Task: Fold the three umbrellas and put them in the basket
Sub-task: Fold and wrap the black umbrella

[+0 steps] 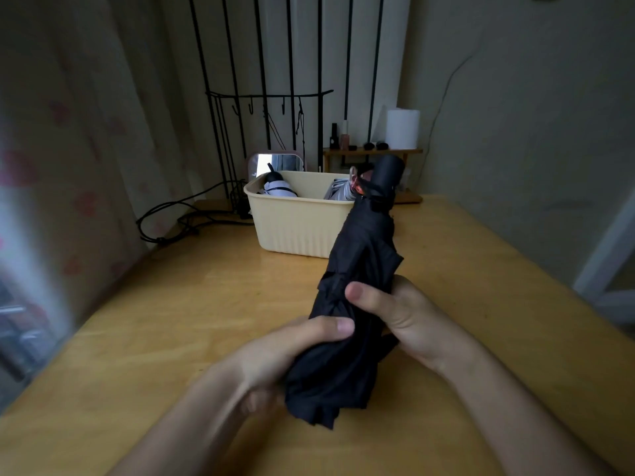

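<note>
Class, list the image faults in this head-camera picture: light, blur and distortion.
Head view, light: dim, so folds of the black umbrella barely show. Head view, blur: the left hand smears near its wrist, the right hand is sharp, and the frame's left edge is streaked. Head view, distortion: the wide lens bows the edges of the table.
</note>
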